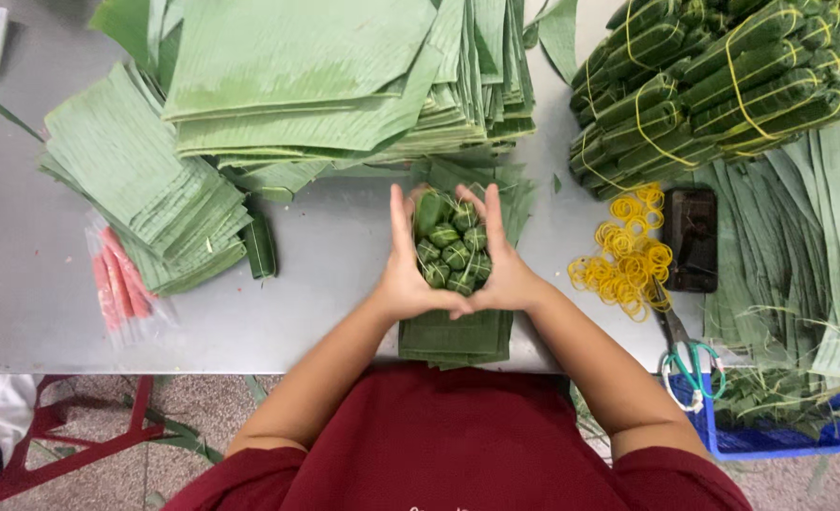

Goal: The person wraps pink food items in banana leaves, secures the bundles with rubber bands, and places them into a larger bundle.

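Green little leaf parcels [452, 254] sit squeezed between fingers [400, 220] of left hand [407, 274] and right hand [503, 273], cupped together over a leaf stack [456, 336], and honestly one could pop out sideways if that squeeze loosens, toward the clear packet of pinkish sticks [117, 282] lying left.

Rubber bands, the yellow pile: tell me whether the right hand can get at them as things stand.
Probably yes, once it lets go. The rubber bands lie loose on the table, close beside the right hand, with nothing between. But both hands are cupped around the small leaf-wrapped parcels.
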